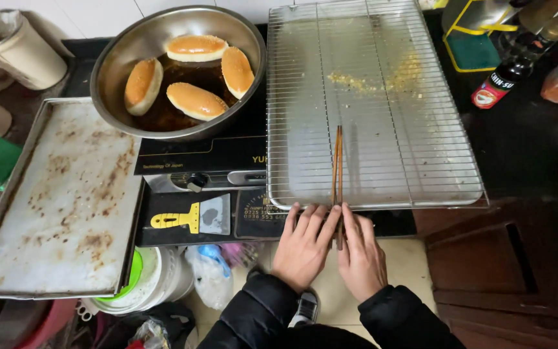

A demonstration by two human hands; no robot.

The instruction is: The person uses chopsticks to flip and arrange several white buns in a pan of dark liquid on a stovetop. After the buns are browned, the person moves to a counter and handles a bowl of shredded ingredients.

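While both hands rest flat at the near edge of the wire cooling rack (382, 103), a pair of wooden chopsticks (338, 174) lies between them, running from the rack's mesh out past its front rim. The left hand (303, 244) and right hand (361, 255) lie palm down, fingers stretched forward and released, flanking the chopsticks without gripping them; black jacket sleeves cover both wrists. The rack sits on a metal tray with crumbs at its far side. Left of the rack, a steel pan (179, 64) with four golden buns in dark oil stands on an induction cooker (201, 161). Further left lies a stained baking tray (59, 200). Right of the rack the tabletop (518, 148) is dark.
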